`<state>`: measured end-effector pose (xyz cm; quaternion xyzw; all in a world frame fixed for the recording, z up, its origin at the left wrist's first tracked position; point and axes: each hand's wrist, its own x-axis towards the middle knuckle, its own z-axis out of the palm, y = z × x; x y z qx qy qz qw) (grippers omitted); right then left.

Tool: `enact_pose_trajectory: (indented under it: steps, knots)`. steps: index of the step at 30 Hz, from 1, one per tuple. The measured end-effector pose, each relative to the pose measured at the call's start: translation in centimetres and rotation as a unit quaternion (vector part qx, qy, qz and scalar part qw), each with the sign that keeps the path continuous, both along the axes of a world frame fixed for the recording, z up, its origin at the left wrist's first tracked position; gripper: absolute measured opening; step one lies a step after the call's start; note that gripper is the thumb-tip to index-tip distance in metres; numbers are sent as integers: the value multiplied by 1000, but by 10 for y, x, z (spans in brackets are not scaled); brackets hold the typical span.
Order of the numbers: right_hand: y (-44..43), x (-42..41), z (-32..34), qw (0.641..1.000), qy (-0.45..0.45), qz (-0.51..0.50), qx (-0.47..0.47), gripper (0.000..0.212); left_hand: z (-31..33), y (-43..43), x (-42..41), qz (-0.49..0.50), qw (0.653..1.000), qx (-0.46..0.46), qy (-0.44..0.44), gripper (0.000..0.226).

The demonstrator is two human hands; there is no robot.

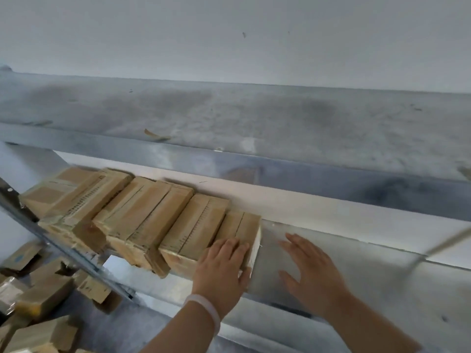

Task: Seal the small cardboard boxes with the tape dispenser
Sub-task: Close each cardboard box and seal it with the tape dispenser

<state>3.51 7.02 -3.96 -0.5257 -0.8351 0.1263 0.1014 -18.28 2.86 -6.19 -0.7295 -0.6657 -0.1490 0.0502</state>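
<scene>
A pale grey wall (229,34) fills the top half of the frame. Below it, a metal shelf (356,256) slants from centre left down to the right edge, with a second, dusty grey level above it. A row of small brown cardboard boxes (142,212) lies on the shelf in the left-centre of the frame, packed side by side and leaning on one another, several jutting past the near edge. Strips of clear tape seem to run along their tops, though blur makes this hard to confirm. In the lower left corner is a loose pile (43,296) of more such boxes, lower down. The left hand (221,266) lies flat on the end box (242,222) at the right of the row, fingers straight along its top and thumb at its near corner. The right hand (311,271) is spread wide and holds nothing, just beside that box above bare shelf. A white bracelet (206,305) circles the left wrist. The dispenser is not in view. The boxes look light and fairly stiff, with a smooth skin that may slide on metal. They are probably best taken across the narrow sides, not by the thin flaps, which could buckle.
</scene>
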Motion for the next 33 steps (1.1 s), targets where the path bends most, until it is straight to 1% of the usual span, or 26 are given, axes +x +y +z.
enact_pose_trajectory:
  steps: [5, 7, 9, 11, 17, 20, 24, 27, 33]
  knots:
    - [-36, 34, 4, 997, -21, -52, 51, 59, 9, 2, 9, -55, 998, 22, -2, 50]
    - [-50, 53, 11, 993, -24, -93, 74, 60, 14, 7, 28, -109, 993, 40, -14, 50]
    - [-65, 74, 21, 986, -30, -141, 78, 61, 22, 12, 57, -172, 983, 52, -39, 49]
    - [-80, 98, 32, 980, -29, -177, 85, 61, 30, 13, 91, -216, 973, 67, -44, 49]
    - [-137, 201, 49, 956, -13, -261, 132, 61, 59, -7, 214, -316, 942, 104, -46, 52]
    - [-167, 262, 53, 946, 1, -293, 141, 60, 64, -24, 287, -361, 922, 117, -77, 50]
    - [-216, 349, 56, 932, -4, -343, 115, 62, 63, -53, 393, -414, 893, 130, -120, 49]
    - [-250, 409, 53, 917, -7, -385, 101, 66, 60, -79, 465, -447, 875, 129, -138, 49]
    - [-293, 505, 48, 883, 4, -459, 101, 69, 53, -104, 574, -489, 853, 105, -150, 52]
